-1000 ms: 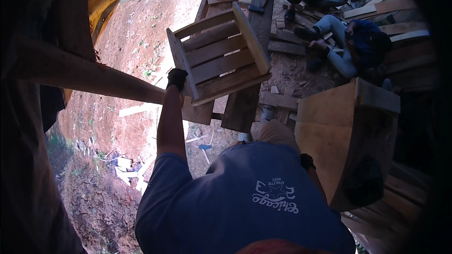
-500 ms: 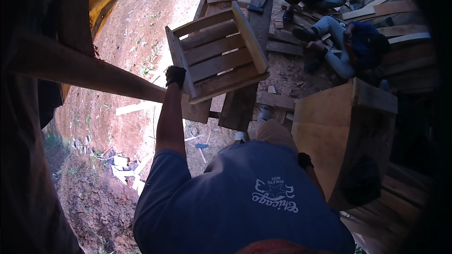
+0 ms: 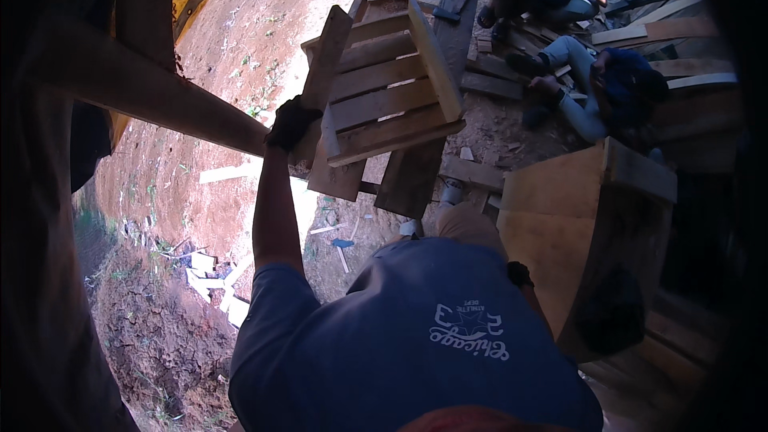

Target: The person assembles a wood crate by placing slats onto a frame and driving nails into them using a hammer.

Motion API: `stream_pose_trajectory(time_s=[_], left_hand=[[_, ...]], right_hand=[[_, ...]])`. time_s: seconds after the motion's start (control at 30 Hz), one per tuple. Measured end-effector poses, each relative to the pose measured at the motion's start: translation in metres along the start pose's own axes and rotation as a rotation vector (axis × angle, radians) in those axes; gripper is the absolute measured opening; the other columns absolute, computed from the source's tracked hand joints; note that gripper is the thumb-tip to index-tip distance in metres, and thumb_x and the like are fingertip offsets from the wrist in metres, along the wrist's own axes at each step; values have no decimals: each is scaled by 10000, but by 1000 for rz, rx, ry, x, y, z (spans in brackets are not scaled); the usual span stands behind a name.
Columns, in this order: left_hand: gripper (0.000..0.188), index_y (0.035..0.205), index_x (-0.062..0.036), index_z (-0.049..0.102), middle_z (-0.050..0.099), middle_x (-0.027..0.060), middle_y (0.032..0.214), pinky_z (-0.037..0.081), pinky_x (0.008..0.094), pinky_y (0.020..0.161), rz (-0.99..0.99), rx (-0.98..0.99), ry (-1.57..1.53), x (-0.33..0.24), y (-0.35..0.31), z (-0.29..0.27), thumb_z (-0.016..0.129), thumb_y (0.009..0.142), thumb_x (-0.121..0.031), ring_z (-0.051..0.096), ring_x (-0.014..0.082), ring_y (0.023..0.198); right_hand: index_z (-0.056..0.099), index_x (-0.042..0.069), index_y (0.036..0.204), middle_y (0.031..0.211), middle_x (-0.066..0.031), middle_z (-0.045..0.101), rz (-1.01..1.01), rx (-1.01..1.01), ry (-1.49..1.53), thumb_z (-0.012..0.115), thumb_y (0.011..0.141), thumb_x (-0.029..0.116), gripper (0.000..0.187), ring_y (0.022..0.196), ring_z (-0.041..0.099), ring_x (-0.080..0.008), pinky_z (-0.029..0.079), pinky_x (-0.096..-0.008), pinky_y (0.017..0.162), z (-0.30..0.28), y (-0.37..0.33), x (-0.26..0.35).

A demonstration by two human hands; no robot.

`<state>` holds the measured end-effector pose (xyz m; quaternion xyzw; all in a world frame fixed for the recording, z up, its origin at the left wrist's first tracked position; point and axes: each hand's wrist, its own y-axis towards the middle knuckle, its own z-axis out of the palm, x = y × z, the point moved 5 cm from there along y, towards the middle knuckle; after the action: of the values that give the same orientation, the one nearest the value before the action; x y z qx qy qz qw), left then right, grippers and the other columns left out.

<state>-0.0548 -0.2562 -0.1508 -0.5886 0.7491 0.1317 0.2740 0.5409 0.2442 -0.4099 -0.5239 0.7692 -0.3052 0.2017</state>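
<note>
So far, the slatted wooden frame (image 3: 384, 106) looks largely assembled: it rests at twelve o'clock on the plank worktop (image 3: 410, 180), slats spanning its raised sides. My left hand (image 3: 294, 122) grips a board (image 3: 326, 60) across its nine o'clock side; that piece seems unfastened, so joining it appears undone. My right hand (image 3: 520, 274) is beside the big wooden box (image 3: 552, 192) at two o'clock; its grasp I cannot tell.

Slatted wooden crate (image 3: 384, 104) askew over planks (image 3: 412, 184), plain board (image 3: 326, 56) across its left side.
</note>
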Motion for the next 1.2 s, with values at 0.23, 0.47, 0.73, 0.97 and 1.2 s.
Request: stream_pose_trajectory(time_s=[0.23,0.47,0.73,0.97,1.2], left_hand=[[560,1398,-110,657,747,226,1152,569,500,958,290,278,241,-55,-56,19,731,904,-364,724,397,1082],[487,1405,-172,671,742,183,1220,576,504,956,584,202,182,-106,-90,49,680,918,-183,718,375,1116],[490,1361,-199,709,758,118,1214,564,489,972,540,157,125,-91,-88,103,689,880,-110,715,340,1130],[474,1320,-214,725,756,96,1213,543,477,1003,435,145,160,-89,-79,112,784,852,-171,711,317,1137],[615,1380,-168,699,732,85,1305,504,458,1079,339,-129,212,-82,-91,93,876,796,-243,666,331,1229]], right_hand=[[721,42,1214,1159,-180,757,-105,-595,614,743,954,288,359,1095,728,-326,570,-443,944,-168,34,45],[573,82,1482,1325,-90,686,-302,-72,1990,680,1049,328,510,1212,673,-262,566,-421,1021,-365,72,180],[623,48,1383,1162,-138,693,-798,-804,566,630,1064,298,405,1125,699,-322,574,-445,1018,-370,138,215],[716,56,1204,1055,-174,733,-361,-453,665,764,967,293,338,1010,726,-352,588,-388,919,-387,156,225],[742,97,1145,943,-180,757,-36,-78,1542,700,985,398,343,949,756,-350,605,-450,833,-365,167,230]])
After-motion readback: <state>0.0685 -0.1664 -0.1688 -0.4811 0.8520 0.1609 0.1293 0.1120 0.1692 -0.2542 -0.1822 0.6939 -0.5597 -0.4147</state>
